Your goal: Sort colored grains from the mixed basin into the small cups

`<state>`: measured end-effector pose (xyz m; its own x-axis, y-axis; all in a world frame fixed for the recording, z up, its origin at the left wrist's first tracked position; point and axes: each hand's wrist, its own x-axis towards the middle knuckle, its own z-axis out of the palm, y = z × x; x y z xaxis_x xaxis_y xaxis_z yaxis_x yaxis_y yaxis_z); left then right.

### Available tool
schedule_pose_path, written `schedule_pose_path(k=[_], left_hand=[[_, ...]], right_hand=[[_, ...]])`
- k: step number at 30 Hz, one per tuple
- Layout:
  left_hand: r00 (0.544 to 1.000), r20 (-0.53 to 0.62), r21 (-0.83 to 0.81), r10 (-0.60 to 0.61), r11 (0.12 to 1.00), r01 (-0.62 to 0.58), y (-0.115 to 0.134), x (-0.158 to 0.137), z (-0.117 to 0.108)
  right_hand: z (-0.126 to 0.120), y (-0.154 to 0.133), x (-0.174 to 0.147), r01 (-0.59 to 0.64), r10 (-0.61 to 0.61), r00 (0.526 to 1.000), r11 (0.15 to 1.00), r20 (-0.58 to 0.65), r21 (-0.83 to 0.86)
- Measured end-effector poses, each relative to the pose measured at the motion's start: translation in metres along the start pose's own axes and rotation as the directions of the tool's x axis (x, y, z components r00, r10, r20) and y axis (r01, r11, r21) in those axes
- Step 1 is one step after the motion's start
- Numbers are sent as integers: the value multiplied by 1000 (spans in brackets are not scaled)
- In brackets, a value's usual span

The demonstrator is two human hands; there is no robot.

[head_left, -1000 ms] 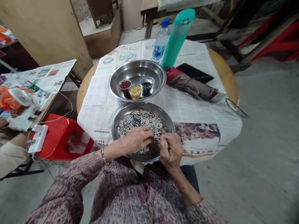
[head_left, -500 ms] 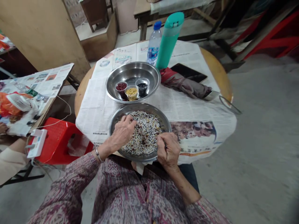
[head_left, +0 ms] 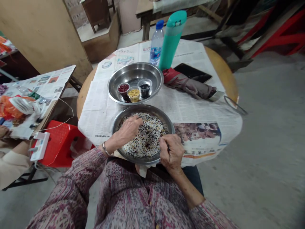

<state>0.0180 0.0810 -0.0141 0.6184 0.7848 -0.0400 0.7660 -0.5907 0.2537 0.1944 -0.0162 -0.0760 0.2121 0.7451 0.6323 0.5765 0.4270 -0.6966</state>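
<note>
A steel bowl [head_left: 170, 123] close to my body holds a mix of white grains and dark, red and yellow beans [head_left: 149, 135]. My left hand [head_left: 130, 128] reaches over the left of the mix, its fingers bent together and their tips down at the grains; what they pinch is too small to make out. My right hand [head_left: 172, 151] is a closed fist at the bowl's right rim, and its contents are hidden. Behind stands a wider steel basin [head_left: 119, 74] with a cup of red beans [head_left: 123, 89], a cup of yellow beans [head_left: 134, 94] and a cup of black beans [head_left: 145, 89].
On the newspaper-covered round table [head_left: 95, 105] stand a water bottle [head_left: 156, 44] and a green bottle [head_left: 172, 39]. A folded umbrella [head_left: 190, 84] and a dark tablet [head_left: 193, 72] lie right. Left are a red stool [head_left: 57, 140], a power strip [head_left: 40, 146] and another person's arm [head_left: 14, 159].
My left hand has shifted slightly right across the mix. A hollow in the grains between my hands looks darker and more marked. My right fist stays at the rim.
</note>
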Motion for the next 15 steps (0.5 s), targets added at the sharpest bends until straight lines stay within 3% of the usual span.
schedule_pose_path(k=[5,9,12,15], left_hand=[[987,116,1,-115,993,115,-6,-45,-17],[985,170,-125,12,992,10,16,-72,-22],[971,205,-165,123,982,-90,33,-65,-12],[969,155,-108,190,979,-175,38,-40,1]], right_hand=[[0,0,-1,-19,19,1000,1000,7,-10],[-1,0,-2,-11,11,1000,1000,15,7],[-1,1,-2,8,-8,1000,1000,16,2],[-1,2,-3,21,-21,1000,1000,18,-8]])
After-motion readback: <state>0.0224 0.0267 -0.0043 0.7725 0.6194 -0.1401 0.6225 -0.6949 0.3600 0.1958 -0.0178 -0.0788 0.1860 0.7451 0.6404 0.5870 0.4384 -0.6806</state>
